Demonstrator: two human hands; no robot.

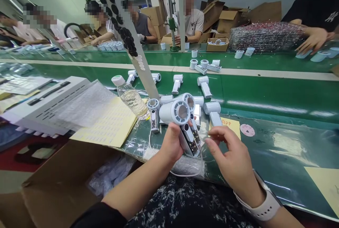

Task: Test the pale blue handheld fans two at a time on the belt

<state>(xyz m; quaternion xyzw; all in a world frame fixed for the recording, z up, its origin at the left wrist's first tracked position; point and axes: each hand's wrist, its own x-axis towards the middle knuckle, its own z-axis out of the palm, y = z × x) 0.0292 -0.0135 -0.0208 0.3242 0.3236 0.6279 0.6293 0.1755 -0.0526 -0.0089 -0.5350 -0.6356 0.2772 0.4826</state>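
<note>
My left hand (172, 143) is closed around a pale blue handheld fan (169, 113) with a round grille and an exposed circuit board in its handle. A second handheld fan (188, 100) sits right behind it, apparently in the same grip, though the fingers behind are hidden. To the right hovers my right hand (233, 157), a watch on its wrist, with thumb and bent fingers apart and nothing visible between them. Close to it lies another handheld fan (213, 111). One more fan (153, 115), its board side showing, rests left of the held pair.
A water bottle (131, 95) leans beside a slanted post (143, 69). Yellow sticker sheets (108, 125) and a white machine (53, 100) lie left. More fans rest on the green conveyor (238, 90). An open carton (58, 185) stands below left. Several co-workers sit opposite.
</note>
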